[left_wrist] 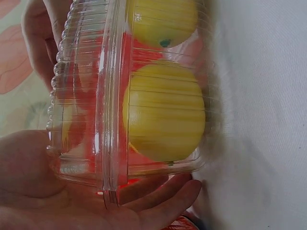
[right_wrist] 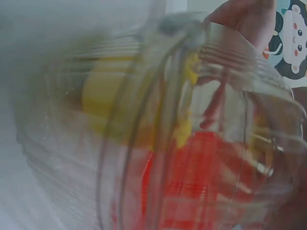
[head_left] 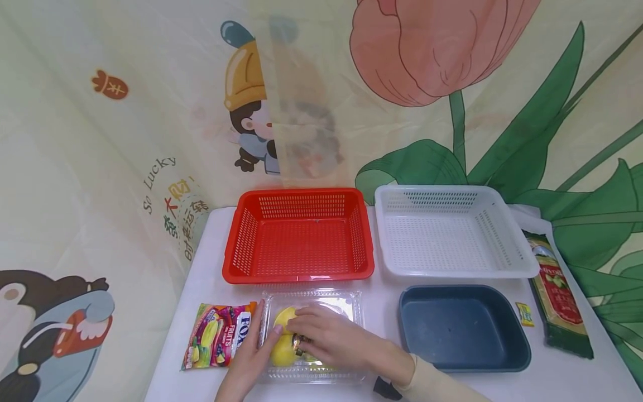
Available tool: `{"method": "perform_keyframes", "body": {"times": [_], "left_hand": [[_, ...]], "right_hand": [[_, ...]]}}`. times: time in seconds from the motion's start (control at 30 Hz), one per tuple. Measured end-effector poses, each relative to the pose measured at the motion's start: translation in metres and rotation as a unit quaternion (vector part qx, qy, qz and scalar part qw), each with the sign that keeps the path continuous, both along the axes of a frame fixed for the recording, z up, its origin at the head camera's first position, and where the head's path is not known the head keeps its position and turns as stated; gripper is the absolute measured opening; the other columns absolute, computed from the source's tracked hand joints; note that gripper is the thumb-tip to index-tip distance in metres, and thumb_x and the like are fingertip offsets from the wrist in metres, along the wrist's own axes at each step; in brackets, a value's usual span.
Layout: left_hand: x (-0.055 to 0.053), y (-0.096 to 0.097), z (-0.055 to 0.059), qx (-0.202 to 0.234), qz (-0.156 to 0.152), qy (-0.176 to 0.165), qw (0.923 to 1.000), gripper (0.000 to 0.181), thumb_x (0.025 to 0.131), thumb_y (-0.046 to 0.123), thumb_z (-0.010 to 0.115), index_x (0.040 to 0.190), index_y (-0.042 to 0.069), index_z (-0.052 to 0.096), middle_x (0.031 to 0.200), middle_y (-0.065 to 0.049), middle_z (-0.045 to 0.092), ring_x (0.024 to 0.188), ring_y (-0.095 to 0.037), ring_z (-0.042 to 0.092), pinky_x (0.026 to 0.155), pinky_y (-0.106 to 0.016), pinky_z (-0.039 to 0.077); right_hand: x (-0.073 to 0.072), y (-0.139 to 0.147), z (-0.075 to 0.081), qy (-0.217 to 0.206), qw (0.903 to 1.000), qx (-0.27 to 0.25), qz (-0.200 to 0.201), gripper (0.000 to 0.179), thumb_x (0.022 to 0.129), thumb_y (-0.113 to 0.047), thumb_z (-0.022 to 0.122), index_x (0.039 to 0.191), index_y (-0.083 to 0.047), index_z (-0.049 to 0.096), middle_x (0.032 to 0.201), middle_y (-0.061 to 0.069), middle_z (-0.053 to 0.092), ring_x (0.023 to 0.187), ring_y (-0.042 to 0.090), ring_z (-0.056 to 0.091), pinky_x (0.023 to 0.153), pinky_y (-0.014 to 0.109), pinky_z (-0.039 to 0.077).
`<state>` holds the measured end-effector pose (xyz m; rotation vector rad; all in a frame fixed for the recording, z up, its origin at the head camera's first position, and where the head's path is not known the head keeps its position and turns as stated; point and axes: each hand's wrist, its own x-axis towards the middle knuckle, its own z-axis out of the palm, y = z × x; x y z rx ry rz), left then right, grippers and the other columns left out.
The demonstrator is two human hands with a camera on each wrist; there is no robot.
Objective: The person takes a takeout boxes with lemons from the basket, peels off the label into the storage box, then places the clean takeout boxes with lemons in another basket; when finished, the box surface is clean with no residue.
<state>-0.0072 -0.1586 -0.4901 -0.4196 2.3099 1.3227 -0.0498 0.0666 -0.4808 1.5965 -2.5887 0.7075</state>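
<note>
A clear plastic clamshell box [head_left: 354,335] lies closed on the table with round yellow fruits [left_wrist: 164,112] inside. A dark label [head_left: 300,345] shows on its lid beneath the right fingers. My left hand [head_left: 251,349] rests along the box's left side, fingers stretched down the wall and thumb over the lid's edge. Its fingertips [left_wrist: 192,189] reach low beside the box, close to the tabletop. Across the top lies my right hand [head_left: 326,335], fingers laid over the lid. The right wrist view is blurred, with the ridged wall and a yellow fruit [right_wrist: 112,98] showing.
A red basket [head_left: 298,276] stands behind the box, with a white basket [head_left: 457,273] to its right. Nearer sits a dark blue tub [head_left: 464,365]. A fruit candy bag [head_left: 216,338] lies left; a small yellow packet [head_left: 524,314] and a long green package [head_left: 560,296] lie right.
</note>
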Motion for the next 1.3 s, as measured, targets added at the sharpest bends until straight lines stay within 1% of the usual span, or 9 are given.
{"method": "perform_keyframes", "body": {"times": [0.13, 0.37, 0.53, 0.6, 0.77, 0.83, 1.07, 1.2, 1.3], "left_hand": [[-0.0001, 0.0000, 0.0005, -0.001, 0.000, 0.005, 1.0000, 0.093, 0.095, 0.071, 0.048, 0.165, 0.031, 0.001, 0.170, -0.019, 0.010, 0.150, -0.056, 0.012, 0.107, -0.080, 0.025], [-0.0010, 0.0003, 0.0000, -0.005, 0.002, 0.007, 1.0000, 0.094, 0.095, 0.070, 0.048, 0.165, 0.029, 0.001, 0.170, -0.019, 0.009, 0.150, -0.056, 0.012, 0.106, -0.080, 0.025], [-0.0012, 0.0002, -0.0020, -0.002, 0.005, 0.005, 1.0000, 0.095, 0.095, 0.071, 0.048, 0.165, 0.029, 0.001, 0.170, -0.018, 0.008, 0.151, -0.055, 0.011, 0.106, -0.080, 0.025], [-0.0014, 0.0005, -0.0025, -0.002, 0.006, 0.002, 1.0000, 0.095, 0.094, 0.073, 0.047, 0.165, 0.029, 0.001, 0.170, -0.018, 0.008, 0.151, -0.055, 0.011, 0.107, -0.080, 0.025], [-0.0017, 0.0011, -0.0020, -0.002, 0.005, 0.000, 1.0000, 0.095, 0.094, 0.074, 0.046, 0.165, 0.030, 0.001, 0.171, -0.018, 0.008, 0.151, -0.054, 0.010, 0.107, -0.079, 0.025], [-0.0016, 0.0011, -0.0019, -0.004, 0.005, -0.001, 1.0000, 0.095, 0.094, 0.074, 0.046, 0.165, 0.030, 0.000, 0.171, -0.018, 0.008, 0.151, -0.054, 0.010, 0.107, -0.079, 0.025], [-0.0018, 0.0009, -0.0021, -0.012, 0.004, -0.001, 0.9999, 0.095, 0.094, 0.074, 0.046, 0.165, 0.029, 0.001, 0.170, -0.019, 0.010, 0.150, -0.056, 0.014, 0.105, -0.080, 0.027], [-0.0016, 0.0008, -0.0016, -0.010, 0.004, -0.002, 0.9999, 0.094, 0.095, 0.072, 0.047, 0.165, 0.029, 0.001, 0.170, -0.018, 0.010, 0.150, -0.056, 0.014, 0.105, -0.080, 0.027], [-0.0013, 0.0005, -0.0008, -0.006, 0.004, -0.003, 1.0000, 0.094, 0.095, 0.072, 0.047, 0.165, 0.029, 0.001, 0.170, -0.018, 0.009, 0.150, -0.055, 0.013, 0.106, -0.079, 0.026]], "right_hand": [[0.0012, -0.0011, -0.0012, 0.018, 0.9998, -0.011, 0.006, 0.041, 0.101, -0.032, 0.063, 0.140, -0.018, 0.060, 0.136, -0.010, 0.065, 0.133, 0.011, 0.055, 0.119, 0.033, 0.039], [0.0033, -0.0035, -0.0011, 0.035, 0.9993, -0.011, 0.009, 0.037, 0.099, -0.028, 0.067, 0.135, -0.019, 0.065, 0.131, -0.013, 0.068, 0.124, 0.006, 0.056, 0.112, 0.022, 0.043], [0.0044, -0.0059, -0.0017, 0.053, 0.9986, -0.003, 0.006, 0.034, 0.097, -0.028, 0.069, 0.131, -0.021, 0.067, 0.126, -0.013, 0.069, 0.120, 0.005, 0.057, 0.109, 0.019, 0.044], [0.0046, -0.0067, -0.0028, 0.045, 0.9990, 0.003, 0.003, 0.035, 0.097, -0.029, 0.069, 0.132, -0.022, 0.067, 0.126, -0.013, 0.068, 0.119, 0.005, 0.056, 0.108, 0.018, 0.044], [0.0053, -0.0083, -0.0040, 0.003, 1.0000, 0.008, 0.002, 0.040, 0.097, -0.029, 0.070, 0.136, -0.024, 0.064, 0.129, -0.012, 0.065, 0.120, 0.004, 0.053, 0.107, 0.016, 0.045], [0.0054, -0.0085, -0.0041, -0.005, 1.0000, 0.005, 0.002, 0.041, 0.096, -0.029, 0.071, 0.137, -0.024, 0.063, 0.129, -0.011, 0.064, 0.119, 0.004, 0.053, 0.106, 0.016, 0.045], [0.0050, -0.0085, -0.0050, -0.004, 1.0000, -0.007, 0.004, 0.040, 0.096, -0.027, 0.072, 0.135, -0.024, 0.064, 0.124, -0.011, 0.063, 0.112, 0.003, 0.054, 0.102, 0.013, 0.045], [0.0051, -0.0083, -0.0042, -0.008, 0.9999, -0.007, 0.008, 0.040, 0.096, -0.027, 0.072, 0.135, -0.024, 0.063, 0.124, -0.011, 0.063, 0.111, 0.002, 0.055, 0.103, 0.014, 0.046], [0.0052, -0.0079, -0.0031, -0.003, 0.9999, -0.008, 0.010, 0.039, 0.096, -0.026, 0.071, 0.134, -0.024, 0.064, 0.124, -0.011, 0.063, 0.111, 0.002, 0.056, 0.103, 0.014, 0.046]]}}
